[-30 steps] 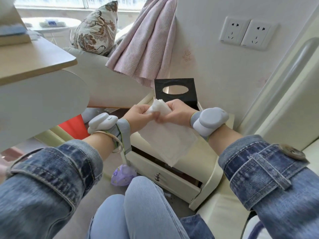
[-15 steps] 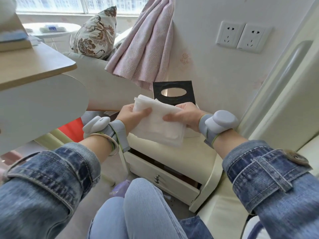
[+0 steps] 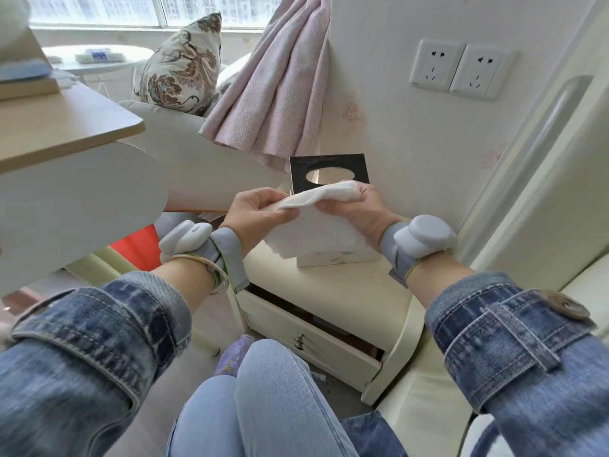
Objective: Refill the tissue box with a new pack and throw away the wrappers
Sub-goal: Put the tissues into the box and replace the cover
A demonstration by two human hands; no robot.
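A white tissue [image 3: 316,197] is stretched between my two hands above the nightstand. My left hand [image 3: 255,214] pinches its left end and my right hand [image 3: 357,209] grips its bunched right end. The lower part of the sheet hangs down in front of the white marbled tissue box [image 3: 333,257], which stands on the nightstand. The box's black lid [image 3: 329,173], with an oval hole, stands upright against the wall right behind my hands.
The cream nightstand [image 3: 329,291] has its drawer [image 3: 306,338] pulled partly out. A purple wrapper or bag [image 3: 232,359] lies on the floor by my knee. A desk [image 3: 66,133] juts in at left. A pink curtain [image 3: 273,94] hangs behind. The bed edge [image 3: 543,209] is at right.
The tissue went from a flat sheet held up in both hands to a bunched, stretched strip. My hands have lifted slightly toward the black lid, and the box below has come into view.
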